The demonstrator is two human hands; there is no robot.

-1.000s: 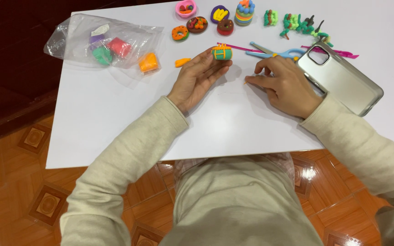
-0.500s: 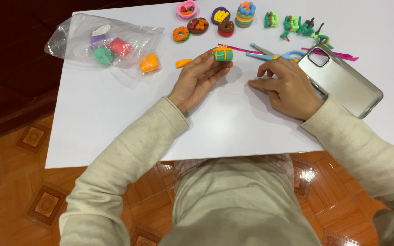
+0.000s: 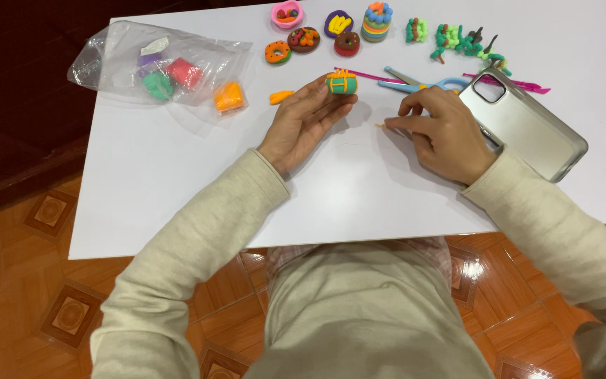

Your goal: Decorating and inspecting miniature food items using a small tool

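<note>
Head view. I take the green clay block (image 3: 341, 83) as my landmark. It sits on the white table (image 3: 177, 182), wrapped with yellow strips across its top, so I judge the banding partly laid; how many strips remain I cannot tell. Beyond the block a row of finished clay pieces (image 3: 317, 38) stands in line: doughnuts, a banana dish, a layered cake, so much of the modelling looks done already.

My left hand (image 3: 303, 123) lies just below-left of the block, palm up and loosely open, its fingertips touching the block's near side. My right hand (image 3: 443, 133) rests to the block's right, well apart from it, thumb and forefinger pinched on a thin orange strip (image 3: 381, 126) pressed at the table.

Left of the block lies an orange clay bit (image 3: 281, 96), and farther left a plastic bag (image 3: 159, 70) of spare clay. Right of the block lie blue scissors (image 3: 415, 83) and a phone (image 3: 527, 126).
</note>
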